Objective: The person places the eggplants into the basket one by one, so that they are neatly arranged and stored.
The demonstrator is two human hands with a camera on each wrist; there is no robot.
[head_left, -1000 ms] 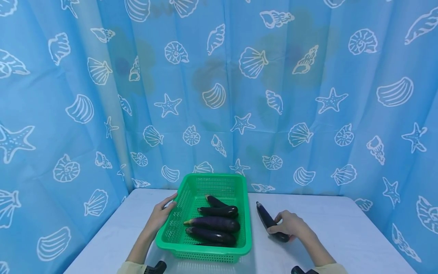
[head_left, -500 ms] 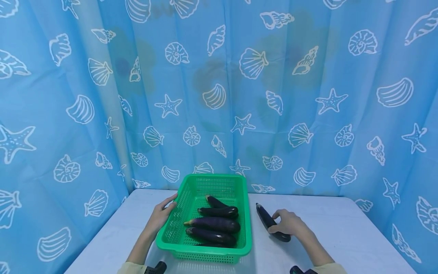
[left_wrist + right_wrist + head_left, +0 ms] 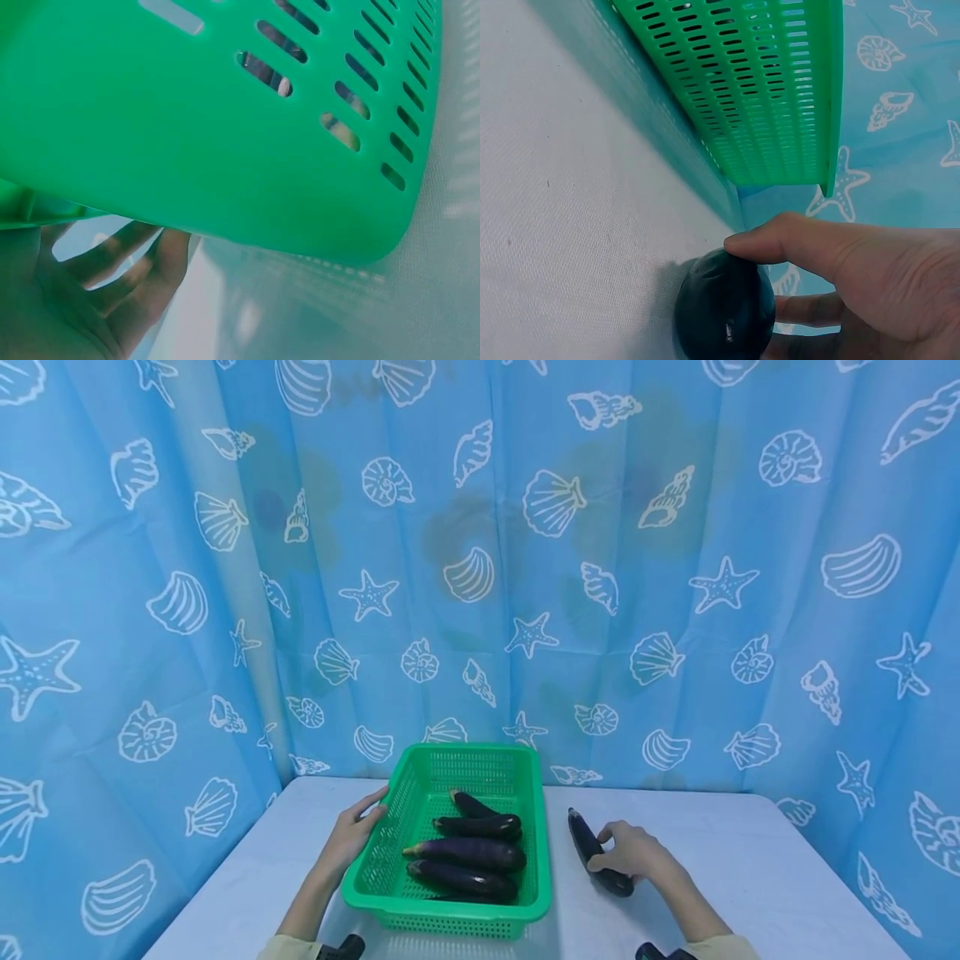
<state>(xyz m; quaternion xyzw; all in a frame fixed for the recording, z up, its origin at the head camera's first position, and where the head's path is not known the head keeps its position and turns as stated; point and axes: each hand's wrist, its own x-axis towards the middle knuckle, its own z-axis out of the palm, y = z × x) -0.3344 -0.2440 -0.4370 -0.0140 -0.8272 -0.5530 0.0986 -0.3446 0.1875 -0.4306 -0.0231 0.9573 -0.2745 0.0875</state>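
My right hand [image 3: 632, 852] holds a dark purple eggplant [image 3: 583, 839] on the white table, to the right of the green basket [image 3: 546, 868]. Thumb and fingers lie around its thick end [image 3: 724, 307] in the right wrist view, and the narrow end points away from me. On the basket's left side rests my left hand [image 3: 351, 835], its fingers fairly straight. In the left wrist view, fingertips [image 3: 175, 244] touch the basket's outer wall [image 3: 187, 165] below the rim, and the thumb is hidden. Inside the basket lie several eggplants [image 3: 468, 853], mostly crosswise.
A white cloth covers the table [image 3: 697, 835]. Behind and at the sides hangs a blue curtain [image 3: 480, 610] with white shells and starfish. The basket stands near the table's middle, its back end close to the curtain.
Under my right hand the eggplant has turned slightly, its narrow end shifting a little right. My left hand and the basket stay in place. The head view has tilted up slightly.
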